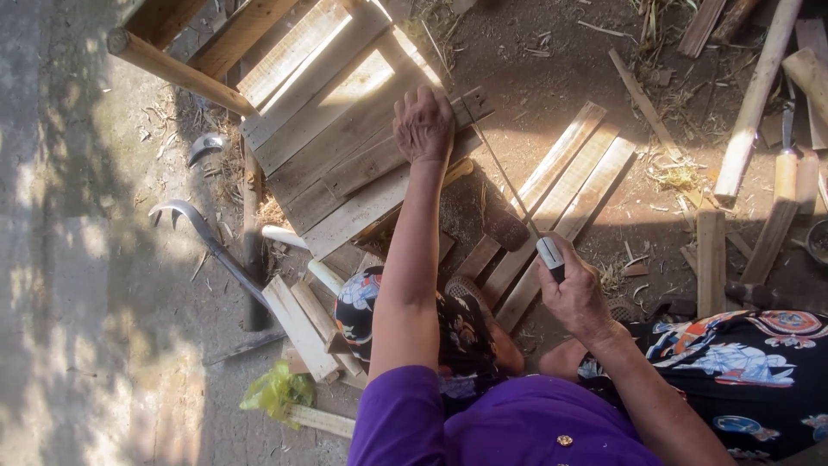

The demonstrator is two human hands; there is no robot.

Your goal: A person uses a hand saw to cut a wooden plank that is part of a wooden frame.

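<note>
Your left hand (pixel 423 125) lies flat, fingers spread, pressing the slatted wooden panel (pixel 345 138) on the ground. Your right hand's (pixel 576 298) grip is clamped on the handle of a thin-bladed saw (pixel 504 181), its blade angled up across the panel's edge beside loose planks (pixel 556 203).

The left hand (pixel 423 125) presses flat on a wooden pallet (pixel 345 129); the right hand (pixel 576 298) grips a handsaw (pixel 509 185) (blade across the planks).

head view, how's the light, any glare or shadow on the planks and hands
Head view: hard sunlight glares on the upper slats of the wooden panel; the person's shadow darkens the ground by the left hand and the saw in the right hand; focus sharp, edges slightly bowed.
</note>
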